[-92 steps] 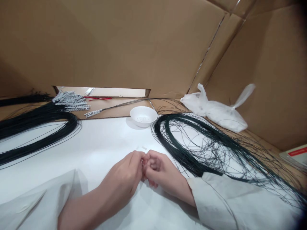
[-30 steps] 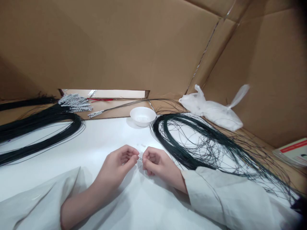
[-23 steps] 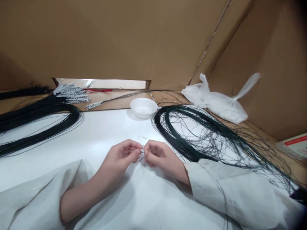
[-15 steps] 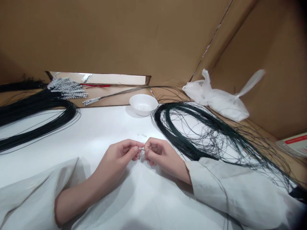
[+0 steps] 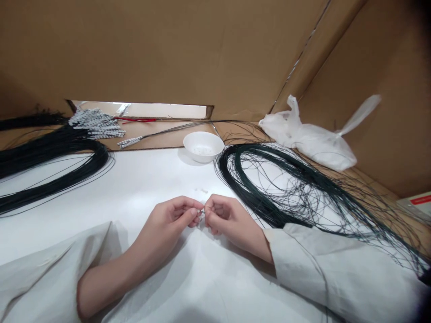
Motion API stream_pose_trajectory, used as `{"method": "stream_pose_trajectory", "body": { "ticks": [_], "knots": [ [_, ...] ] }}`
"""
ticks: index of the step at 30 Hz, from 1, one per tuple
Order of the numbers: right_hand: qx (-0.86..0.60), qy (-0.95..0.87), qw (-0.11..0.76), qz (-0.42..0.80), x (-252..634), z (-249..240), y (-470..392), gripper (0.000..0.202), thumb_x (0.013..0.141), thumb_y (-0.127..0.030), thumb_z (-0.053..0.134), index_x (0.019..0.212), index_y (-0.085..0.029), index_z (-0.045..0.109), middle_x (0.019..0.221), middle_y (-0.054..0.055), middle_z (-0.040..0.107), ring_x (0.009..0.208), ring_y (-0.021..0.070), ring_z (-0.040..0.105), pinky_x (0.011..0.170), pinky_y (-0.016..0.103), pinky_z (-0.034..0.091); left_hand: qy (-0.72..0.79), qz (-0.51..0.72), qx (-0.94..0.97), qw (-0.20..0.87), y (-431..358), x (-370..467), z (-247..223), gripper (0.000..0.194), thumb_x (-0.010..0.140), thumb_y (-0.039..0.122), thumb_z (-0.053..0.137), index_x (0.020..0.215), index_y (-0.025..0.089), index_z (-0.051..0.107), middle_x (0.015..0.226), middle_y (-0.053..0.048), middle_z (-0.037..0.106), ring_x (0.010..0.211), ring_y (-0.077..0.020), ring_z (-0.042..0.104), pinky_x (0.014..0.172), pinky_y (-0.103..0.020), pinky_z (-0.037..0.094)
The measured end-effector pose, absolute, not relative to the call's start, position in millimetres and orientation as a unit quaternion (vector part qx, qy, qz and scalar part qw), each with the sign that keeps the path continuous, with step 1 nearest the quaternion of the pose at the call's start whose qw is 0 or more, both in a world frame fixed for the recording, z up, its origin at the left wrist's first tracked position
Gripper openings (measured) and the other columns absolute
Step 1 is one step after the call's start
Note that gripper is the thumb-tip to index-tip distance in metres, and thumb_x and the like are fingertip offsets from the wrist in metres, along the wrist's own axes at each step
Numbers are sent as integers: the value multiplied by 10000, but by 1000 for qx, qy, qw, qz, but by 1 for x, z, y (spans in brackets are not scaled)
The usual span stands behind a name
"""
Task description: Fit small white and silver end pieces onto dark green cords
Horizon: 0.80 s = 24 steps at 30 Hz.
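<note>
My left hand [image 5: 170,222] is closed in a pinch at the table's middle. A small white bead shows at its thumb and index finger, partly hidden by them. Facing it, my right hand [image 5: 229,219] is closed too, pinching the end of a thin dark cord [image 5: 202,211] that reaches the bead. The fingertips of both hands almost touch. Whether the cord passes through the bead is too small to tell. Just beyond the fingers lie a few loose white beads [image 5: 203,191]. Further back stands a white bowl [image 5: 204,157] with small white pieces inside.
To the right is a tangled coil of dark green cords [image 5: 259,206]. Black cords [image 5: 50,141] with white-beaded ends [image 5: 96,123] lie at the left. A knotted white plastic bag [image 5: 323,146] sits by the cardboard wall [image 5: 168,54] at the back right.
The view has shifted slightly, so things sit a little further right. Both hands keep their pinch close together, with hardly any movement.
</note>
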State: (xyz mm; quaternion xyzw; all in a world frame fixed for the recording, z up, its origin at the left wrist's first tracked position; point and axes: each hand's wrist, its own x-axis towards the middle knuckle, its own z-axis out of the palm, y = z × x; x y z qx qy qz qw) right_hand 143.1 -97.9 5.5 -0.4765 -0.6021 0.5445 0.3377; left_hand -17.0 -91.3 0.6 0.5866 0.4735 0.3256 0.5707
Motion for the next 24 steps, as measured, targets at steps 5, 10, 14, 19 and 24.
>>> {"method": "stream_pose_trajectory", "body": {
  "ticks": [5,10,14,19,24],
  "knots": [
    [-478,-589,340,556,142,9,-99,81,711,-108,477,638,-144,472,588,-24,502,485,57,457,460,175,382,476,328,589,564,-91,-18,0,161,789,254,510,860,186,637,696,-1,594,681,-133,529,662,-248,400],
    [-480,-587,341,556,142,8,-98,81,706,-106,471,636,-145,474,581,-24,501,480,59,455,455,176,381,475,328,587,568,-91,-17,2,147,787,256,524,855,185,632,680,7,586,664,-120,520,654,-237,396],
    [-480,-583,345,558,142,7,-98,71,696,-105,471,642,-149,477,576,-28,504,470,56,453,452,174,377,471,332,583,572,-90,-16,2,133,779,261,533,833,166,609,693,-4,591,647,-124,526,645,-246,410],
    [-482,-578,346,560,141,8,-99,79,688,-88,466,639,-148,477,563,-35,495,465,53,452,451,169,368,472,330,578,578,-90,-16,1,135,784,268,530,823,162,603,697,-5,593,647,-123,529,647,-247,412],
    [-482,-573,352,561,141,8,-98,88,685,-85,470,623,-148,473,568,-29,501,467,58,446,448,177,370,472,326,578,580,-90,-17,2,126,797,260,526,830,171,608,681,14,582,655,-110,519,651,-230,397]
  ]
}}
